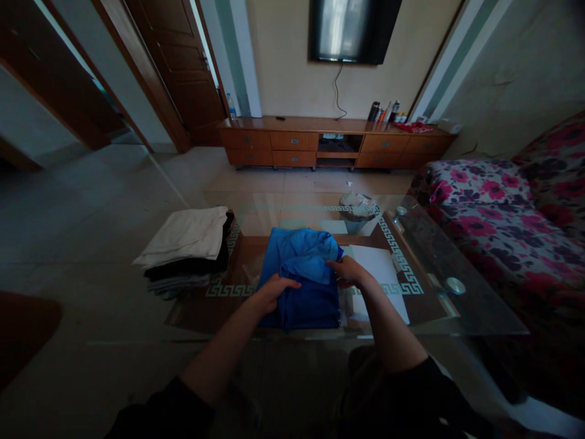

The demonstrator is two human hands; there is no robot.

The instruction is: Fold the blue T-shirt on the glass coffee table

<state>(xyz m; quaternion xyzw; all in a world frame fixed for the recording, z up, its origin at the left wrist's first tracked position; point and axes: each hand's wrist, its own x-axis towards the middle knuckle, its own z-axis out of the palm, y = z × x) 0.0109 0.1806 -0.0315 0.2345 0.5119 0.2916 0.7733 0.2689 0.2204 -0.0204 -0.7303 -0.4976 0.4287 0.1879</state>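
The blue garment (299, 277) lies partly folded on the glass coffee table (457, 305), near the table's front edge and between both hands. The left hand (272, 292) rests on the garment's left side, palm down, fingers loosely curled and pressing into the cloth, the thumb stretched toward the middle. The right hand (350, 270) is at the garment's right edge, fingers closed in a pinch on a fold of the blue cloth. Both forearms are bare, with dark sleeves pushed up near the elbows.

Just right of the garment, partly under the right wrist, lies a white sheet (384, 274) on the glass. To the left, near the table's corner, sits a stack of folded clothes (187, 250), white on top, black and grey below. A Greek-key border pattern runs around the tabletop. No brand, label or writing can be read on the garment or anything else; the cloth shows plain blue.

Beyond the table stand a small lined wastebasket (357, 211) on the tiled floor, a low wooden TV cabinet (338, 143) and a wall-mounted screen (351, 30). A floral sofa (503, 213) stands on the right.
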